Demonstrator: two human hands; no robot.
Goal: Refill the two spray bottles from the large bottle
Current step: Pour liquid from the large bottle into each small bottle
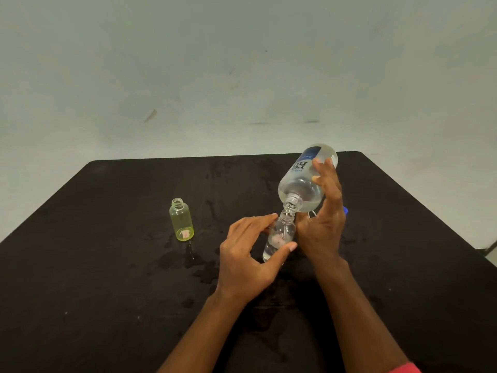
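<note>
Right hand (322,224) grips the large bottle (301,184), fingers curled round its clear body with the back of the hand toward the camera. The bottle is held off the table (107,292) and tipped steeply, its open neck pointing down and its base raised toward the far right corner. Clear liquid fills much of it, and a blue label shows near the base.

The open neck sits right at the mouth of the clear spray bottle (279,238); whether the two rims touch cannot be told. This small bottle is a little right of the table's middle, with some clear liquid in its lower part. The left hand (247,254) holds it in a narrow pinch, forefinger near the shoulder and thumb low on the body, the other fingers loosely bent behind.

Well apart to the left, nearer the left edge, the yellow spray bottle (181,220) stands upright and uncapped, touched by neither hand.

Wet patches (193,258) darken the black tabletop around and in front of both small bottles. A small blue object (346,210) peeps out just behind the right hand, too hidden to identify. A red sleeve (406,368) shows at the near right edge.
</note>
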